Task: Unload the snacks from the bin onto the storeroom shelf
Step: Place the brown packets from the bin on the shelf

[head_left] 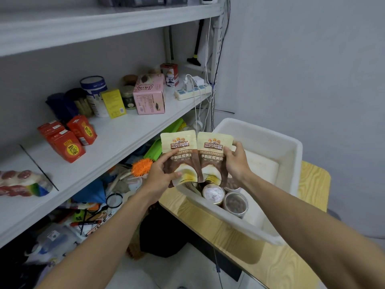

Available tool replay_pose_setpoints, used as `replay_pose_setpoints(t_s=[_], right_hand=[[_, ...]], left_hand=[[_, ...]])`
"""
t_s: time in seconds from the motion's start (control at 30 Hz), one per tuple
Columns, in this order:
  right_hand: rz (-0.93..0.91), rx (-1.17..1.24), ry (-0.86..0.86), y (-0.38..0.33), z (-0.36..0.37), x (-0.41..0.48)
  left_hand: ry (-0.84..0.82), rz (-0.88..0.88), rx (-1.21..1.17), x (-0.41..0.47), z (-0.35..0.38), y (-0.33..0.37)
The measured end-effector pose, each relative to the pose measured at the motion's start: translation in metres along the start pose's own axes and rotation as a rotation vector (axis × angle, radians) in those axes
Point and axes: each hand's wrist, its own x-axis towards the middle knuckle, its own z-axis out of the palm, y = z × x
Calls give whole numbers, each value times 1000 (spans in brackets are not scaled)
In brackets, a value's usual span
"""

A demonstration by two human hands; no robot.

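Nearest to the camera, the two bare forearms reach forward. The left hand (160,178) holds the left snack pouch (179,143) at its lower part, with the fingers curled behind it and the thumb across the front. The right hand (235,163) holds the right snack pouch (214,146) in the same way, its fingers closed round the right edge. Both pouches are beige on top and brown below. They are upright, side by side with their inner edges touching, and they hang above the near left end of the white bin (277,140), between the bin and the shelf. The bin stands on a wooden counter (229,238). In its near left end there is a can with a silver foil top (213,193) and just beside it a clear jar with brown contents (235,205); one more jar is partly hidden behind the right pouch. Further to the left is the middle shelf (116,140), which is white. On it stand several red boxes (73,140) close together, and deeper in, a yellow box (113,103), a blue and white tin (95,94), a pink box (149,94) and a white power strip (191,91) with chargers plugged in. On the lower shelf lie many mixed small things, among them an orange brush (141,166).
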Motion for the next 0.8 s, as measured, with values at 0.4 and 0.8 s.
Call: replay_pose_setpoints(t_s=[0.4,0.8], right_hand=[[38,203,-149,0,-13,-18],[-27,238,-367,-50,47,-38]], left_hand=[[53,-6,26,-32,13,8],[202,76,55,-73,-38,58]])
